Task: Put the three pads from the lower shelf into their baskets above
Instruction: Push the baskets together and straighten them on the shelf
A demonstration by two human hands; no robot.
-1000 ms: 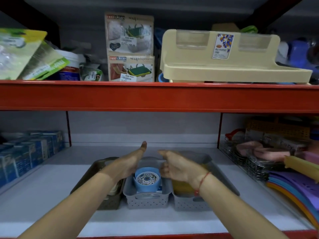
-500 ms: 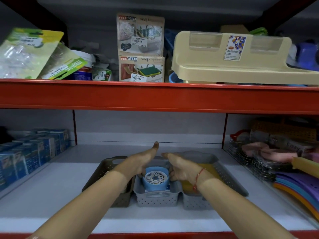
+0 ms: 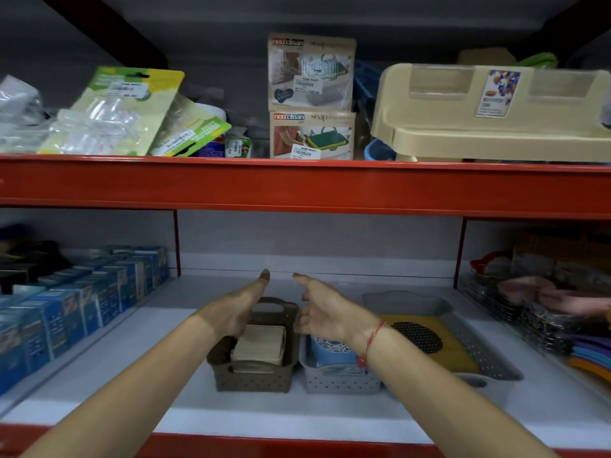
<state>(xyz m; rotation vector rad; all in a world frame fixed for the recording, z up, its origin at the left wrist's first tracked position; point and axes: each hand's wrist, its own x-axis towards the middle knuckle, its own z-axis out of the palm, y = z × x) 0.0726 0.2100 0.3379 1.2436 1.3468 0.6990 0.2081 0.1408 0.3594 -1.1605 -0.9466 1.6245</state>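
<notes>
Three baskets stand side by side on the white shelf. The brown basket (image 3: pixel 254 378) holds a beige pad (image 3: pixel 261 347). A small grey basket (image 3: pixel 340 380) holds a round blue pad (image 3: pixel 332 350) with a white patterned top. The long grey basket (image 3: pixel 486 358) holds a yellow pad (image 3: pixel 453 352) with a dark mesh oval. My left hand (image 3: pixel 236 309) hovers open over the brown basket's left rim. Over the small grey basket my right hand (image 3: pixel 327 310) is open, palm facing left. Neither hand holds anything.
Blue boxes (image 3: pixel 79 302) line the shelf's left side. Wire racks and coloured mats (image 3: pixel 542 312) crowd the right. A red shelf beam (image 3: pixel 297 186) crosses above, carrying cartons (image 3: pixel 310 97), packets (image 3: pixel 112 114) and a cream plastic rack (image 3: pixel 489 114).
The view has swung left, so the baskets sit further right and the brown basket's beige pad shows. Both hands have lifted off the middle basket and moved apart.
</notes>
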